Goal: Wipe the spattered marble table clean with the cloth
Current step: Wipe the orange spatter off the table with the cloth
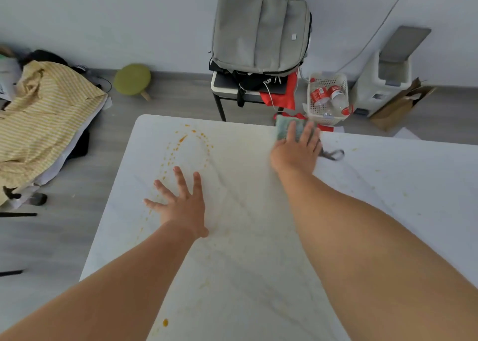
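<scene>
The cloth lies at the far edge of the marble table, right of centre, and the right hand presses down on it with straight, slightly spread fingers, palm flat; nothing shows the fingers curling round it, though motion blur softens the outline. A dark loop trails on the tabletop just to the right of that hand; whether it belongs to the cloth cannot be told. What the next stroke turns on is that the heaviest spatter, a ring of orange drops, lies to the left of the cloth and a little nearer, so the wipe would need to travel leftward and toward the person. The left hand is nearer to that ring, resting flat on the marble with fingers splayed wide, its fingertips at the ring's near side, probably bracing. By count: one cloth, one table, two hands, one dense ring of drops, one lone orange blob at the near edge, and fainter yellowish specks scattered toward the right.
</scene>
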Tool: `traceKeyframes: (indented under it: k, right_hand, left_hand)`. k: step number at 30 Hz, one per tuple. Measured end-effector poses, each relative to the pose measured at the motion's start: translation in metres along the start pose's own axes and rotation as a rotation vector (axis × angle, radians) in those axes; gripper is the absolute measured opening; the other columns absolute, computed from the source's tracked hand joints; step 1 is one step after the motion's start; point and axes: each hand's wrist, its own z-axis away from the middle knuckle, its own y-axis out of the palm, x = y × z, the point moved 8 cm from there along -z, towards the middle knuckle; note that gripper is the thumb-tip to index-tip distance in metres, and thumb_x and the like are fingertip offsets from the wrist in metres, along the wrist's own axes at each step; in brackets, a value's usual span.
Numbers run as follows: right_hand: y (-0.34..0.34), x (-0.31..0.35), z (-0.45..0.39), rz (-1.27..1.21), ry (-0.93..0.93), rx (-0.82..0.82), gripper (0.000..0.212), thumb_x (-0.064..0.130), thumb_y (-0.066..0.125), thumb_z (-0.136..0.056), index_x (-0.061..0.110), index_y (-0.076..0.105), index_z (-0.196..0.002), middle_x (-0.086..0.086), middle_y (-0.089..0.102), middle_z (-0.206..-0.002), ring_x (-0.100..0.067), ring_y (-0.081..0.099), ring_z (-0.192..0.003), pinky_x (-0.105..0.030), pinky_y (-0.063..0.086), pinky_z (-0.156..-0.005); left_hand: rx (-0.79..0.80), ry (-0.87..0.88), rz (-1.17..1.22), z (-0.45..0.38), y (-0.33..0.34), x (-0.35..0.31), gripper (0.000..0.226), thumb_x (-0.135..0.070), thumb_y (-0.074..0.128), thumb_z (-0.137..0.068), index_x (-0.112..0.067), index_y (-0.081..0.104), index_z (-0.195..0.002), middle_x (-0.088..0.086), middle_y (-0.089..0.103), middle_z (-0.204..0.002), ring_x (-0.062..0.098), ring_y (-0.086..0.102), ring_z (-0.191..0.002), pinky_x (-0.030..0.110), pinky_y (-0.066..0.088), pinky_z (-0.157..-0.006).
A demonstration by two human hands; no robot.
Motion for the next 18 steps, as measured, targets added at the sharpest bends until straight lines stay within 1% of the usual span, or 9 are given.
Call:
traceKeyframes:
  k: [1, 2, 5, 7, 9, 11, 14, 16, 18]
  right_hand:
    - [0.0, 0.002, -0.001, -0.034, 0.094, 0.023, 0.066, 0.045, 0.02, -0.104, 0.033, -0.003, -0.165, -0.012, -0.018, -0.171, -0.036, -0.015, -0.158, -0.054, -0.004, -0.127]
    - [0.003, 0.016, 0.003, -0.048, 0.071, 0.06, 0.066, 0.046, 0.021, -0.104, 0.033, -0.004, -0.164, -0.012, -0.02, -0.171, -0.036, -0.017, -0.157, -0.055, -0.006, -0.127]
    - [0.024, 0.076, 0.037, 0.055, -0.421, 0.148, 0.063, 0.043, 0.025, -0.106, 0.041, 0.001, -0.164, -0.006, -0.017, -0.172, -0.031, -0.015, -0.158, -0.052, -0.004, -0.128]
    - [0.03, 0.078, 0.04, 0.131, -0.674, 0.189, 0.061, 0.044, 0.022, -0.105, 0.045, 0.003, -0.163, -0.002, -0.014, -0.172, -0.027, -0.013, -0.159, -0.048, -0.002, -0.129]
    - [0.018, 0.041, 0.016, 0.137, -0.558, 0.1, 0.061, 0.043, 0.02, -0.105, 0.042, 0.003, -0.164, -0.007, -0.009, -0.173, -0.028, -0.008, -0.16, -0.047, 0.002, -0.129]
    - [-0.003, -0.027, -0.004, 0.087, -0.152, 0.003, 0.063, 0.042, 0.017, -0.104, 0.035, 0.002, -0.165, -0.013, -0.009, -0.173, -0.032, -0.007, -0.159, -0.05, 0.003, -0.129]
    - [-0.014, -0.096, 0.011, -0.074, 0.364, 0.043, 0.068, 0.047, 0.019, -0.103, 0.033, -0.007, -0.164, -0.015, -0.019, -0.17, -0.038, -0.015, -0.157, -0.055, -0.005, -0.127]
    - [-0.011, -0.08, 0.025, -0.084, 0.391, 0.082, 0.07, 0.048, 0.022, -0.103, 0.033, -0.009, -0.164, -0.015, -0.022, -0.17, -0.038, -0.017, -0.157, -0.056, -0.006, -0.126]
    - [0.005, -0.024, 0.045, 0.046, 0.082, 0.095, 0.068, 0.042, 0.02, -0.103, 0.031, -0.007, -0.165, -0.016, -0.017, -0.171, -0.037, -0.015, -0.158, -0.055, -0.002, -0.127]
  left_hand:
    - [0.003, -0.002, 0.003, -0.002, -0.001, 0.002, 0.149, -0.058, 0.084, -0.076, -0.024, -0.042, -0.149, 0.024, -0.055, -0.148, 0.069, -0.022, -0.141, 0.086, 0.014, -0.107]
    - [0.01, -0.005, 0.01, -0.002, -0.002, 0.002, 0.15, -0.058, 0.084, -0.075, -0.025, -0.042, -0.149, 0.024, -0.055, -0.148, 0.068, -0.022, -0.141, 0.086, 0.014, -0.107]
    - [-0.003, 0.023, 0.006, -0.003, -0.004, -0.003, 0.15, -0.055, 0.086, -0.075, -0.025, -0.041, -0.149, 0.023, -0.056, -0.147, 0.068, -0.022, -0.142, 0.086, 0.015, -0.107]
    - [-0.028, 0.036, 0.017, -0.003, -0.004, -0.005, 0.146, -0.05, 0.085, -0.078, -0.025, -0.04, -0.15, 0.023, -0.057, -0.145, 0.068, -0.023, -0.142, 0.086, 0.015, -0.107]
    - [-0.055, 0.053, 0.01, -0.001, -0.003, -0.008, 0.141, -0.043, 0.083, -0.081, -0.025, -0.038, -0.152, 0.023, -0.057, -0.145, 0.068, -0.023, -0.141, 0.086, 0.016, -0.106]
    - [-0.071, 0.067, 0.008, 0.0, -0.002, -0.008, 0.139, -0.039, 0.081, -0.083, -0.025, -0.038, -0.152, 0.023, -0.057, -0.145, 0.068, -0.024, -0.141, 0.086, 0.016, -0.105]
    - [-0.076, 0.084, -0.003, -0.002, -0.002, -0.007, 0.138, -0.041, 0.08, -0.084, -0.023, -0.038, -0.152, 0.024, -0.056, -0.146, 0.068, -0.024, -0.141, 0.087, 0.015, -0.105]
    - [-0.102, 0.095, -0.019, -0.002, -0.003, -0.007, 0.138, -0.04, 0.081, -0.084, -0.022, -0.038, -0.152, 0.024, -0.056, -0.146, 0.069, -0.023, -0.141, 0.087, 0.016, -0.106]
    - [-0.136, 0.11, -0.019, 0.0, -0.003, -0.009, 0.135, -0.038, 0.079, -0.085, -0.02, -0.035, -0.154, 0.025, -0.054, -0.148, 0.069, -0.022, -0.141, 0.086, 0.016, -0.106]
